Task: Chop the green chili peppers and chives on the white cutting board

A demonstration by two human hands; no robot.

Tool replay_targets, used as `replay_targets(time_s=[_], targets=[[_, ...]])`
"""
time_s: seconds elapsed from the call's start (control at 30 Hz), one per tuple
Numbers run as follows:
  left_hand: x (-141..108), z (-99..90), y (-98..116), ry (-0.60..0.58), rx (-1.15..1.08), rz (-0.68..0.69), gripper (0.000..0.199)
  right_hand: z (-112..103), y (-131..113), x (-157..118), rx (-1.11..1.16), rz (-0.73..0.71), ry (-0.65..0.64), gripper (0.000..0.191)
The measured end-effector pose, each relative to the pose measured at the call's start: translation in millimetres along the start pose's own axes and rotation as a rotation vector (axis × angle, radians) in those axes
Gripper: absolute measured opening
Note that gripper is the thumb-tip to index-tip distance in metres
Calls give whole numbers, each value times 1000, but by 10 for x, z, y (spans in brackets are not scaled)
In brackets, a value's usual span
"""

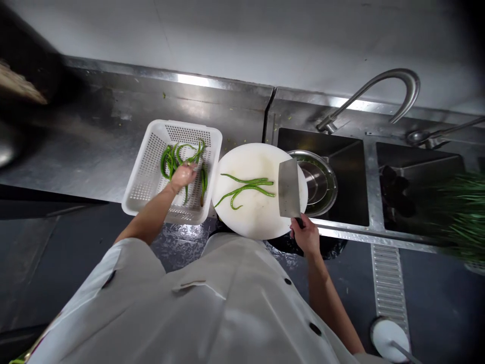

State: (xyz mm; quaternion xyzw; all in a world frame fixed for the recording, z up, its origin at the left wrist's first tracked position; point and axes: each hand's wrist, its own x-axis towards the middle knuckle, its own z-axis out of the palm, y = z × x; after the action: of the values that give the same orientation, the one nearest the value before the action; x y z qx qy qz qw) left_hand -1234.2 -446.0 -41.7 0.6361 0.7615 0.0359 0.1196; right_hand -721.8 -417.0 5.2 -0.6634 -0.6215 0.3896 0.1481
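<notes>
Fingers of the right hand (307, 238) are wrapped round the dark handle of a cleaver (289, 189), so that grip is definitely closed. That forearm comes up from the bottom right, and the blade points away from the body, broad face showing, over the right side of a round white board (261, 222). Can't tell if it's touching the board. The left arm (149, 215) stretches out the other way, with the left hand (184, 174) knuckles up inside a white perforated basket (138, 194). Those fingers look bent, but they're blurry and I can't tell if they've got hold of anything.

Basket's got a loose bunch of long green peppers (166, 159), right by the left fingers and past them, plus some off to their right along the side. A few board peppers (248, 187) lie between the two hands, left of the blade and apart from the right fingers. Beyond the board's right edge, a steel bowl (332, 189) sits in the sink (350, 172) with a smaller metal container inside, and a curved faucet (411, 86) rises behind.
</notes>
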Motion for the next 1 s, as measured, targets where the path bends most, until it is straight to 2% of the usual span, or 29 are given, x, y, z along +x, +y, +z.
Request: replay_targets(time_s=[0.13,0.17,0.2,0.23,0.27,0.3,0.37,0.43,0.5,0.57,0.63,0.7,0.77,0.87,0.93,1.0], targets=[[-124,-730,-282,472,-180,-106,30,-3,-40,-12,7,3,-6,39],[-141,-902,-346,541,-204,-127,26,-7,-43,-11,5,1,-5,39],[-140,-1033,-385,559,-207,-145,25,-10,-42,-8,1,-1,-4,39],[-116,-1110,-392,524,-202,-161,24,-14,-36,-4,-4,-2,-3,39],[-70,-1125,-361,440,-196,-176,24,-18,-27,1,-10,-3,-5,40],[-3,-1076,-292,323,-194,-192,24,-21,-16,8,-15,-2,-7,40],[165,-824,-63,40,-210,-235,19,-24,7,21,-21,-1,-10,41],[321,-470,225,-112,-234,-297,22,-21,22,29,-16,-3,-12,41],[415,-141,488,-137,-229,-351,37,-10,26,26,-6,-3,-14,41],[451,88,661,-152,-196,-436,49,10,24,15,4,-10,-13,41],[464,204,716,-190,-148,-527,59,37,23,5,7,-25,-6,39],[481,209,657,-224,-108,-574,66,68,26,-1,-6,-51,8,37],[494,92,524,-231,-63,-564,67,96,34,0,-30,-83,25,35],[485,-346,363,-168,65,-429,61,126,50,10,-57,-120,35,32],[470,-753,449,-99,171,-250,59,134,64,22,-63,-132,36,29],[485,-1107,786,-43,266,-34,60,130,76,41,-62,-143,36,27]])
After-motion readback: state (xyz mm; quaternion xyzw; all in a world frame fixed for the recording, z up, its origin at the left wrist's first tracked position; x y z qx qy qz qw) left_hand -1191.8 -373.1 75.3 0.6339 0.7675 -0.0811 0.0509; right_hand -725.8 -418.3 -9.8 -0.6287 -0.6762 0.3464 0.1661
